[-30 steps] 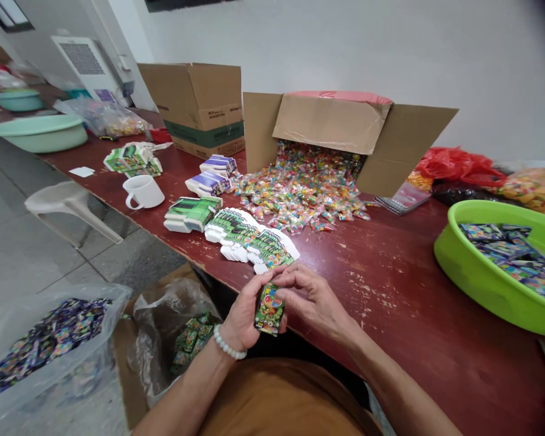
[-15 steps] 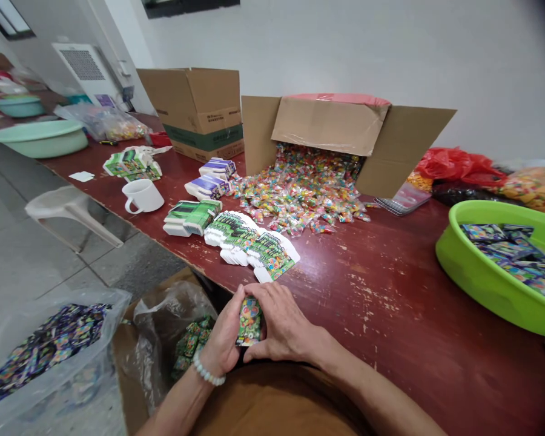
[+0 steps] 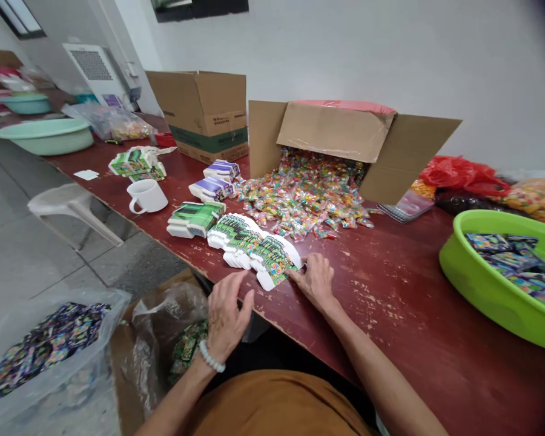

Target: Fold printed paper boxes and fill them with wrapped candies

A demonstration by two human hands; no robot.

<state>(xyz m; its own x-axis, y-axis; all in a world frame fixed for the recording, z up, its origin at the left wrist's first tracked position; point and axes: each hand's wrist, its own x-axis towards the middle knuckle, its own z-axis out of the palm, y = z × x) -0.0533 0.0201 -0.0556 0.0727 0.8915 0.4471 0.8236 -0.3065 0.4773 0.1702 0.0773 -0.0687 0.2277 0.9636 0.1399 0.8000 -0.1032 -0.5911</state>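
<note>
A fanned row of flat green cartons [image 3: 275, 261] with white flaps lies on the red table. My right hand [image 3: 317, 280] is at the row's right end, thumb and fingertips closed on the edge of the endmost carton. Close to the table's front edge, my left hand [image 3: 228, 312] hovers with nothing in it, its fingers extended and the thumb apart. Below it, a plastic-lined cardboard box [image 3: 118, 369] on the floor holds small green packs [image 3: 187, 348]. Behind the fanned row spreads a heap of wrapped candies [image 3: 300, 200], spilling from a tipped cardboard box [image 3: 331, 133].
Stacked green cartons [image 3: 195, 219], purple cartons [image 3: 212, 189] and a white mug [image 3: 148, 196] stand to the left. A lime-green basin [image 3: 454, 266] of dark packs is at right. A clear bag of purple packs [image 3: 49, 345] and a white stool [image 3: 66, 197] are on the floor.
The small green candy pack between both hands has left them. My right hand moved forward to the fanned cartons; my left hand moved slightly left and opened.
</note>
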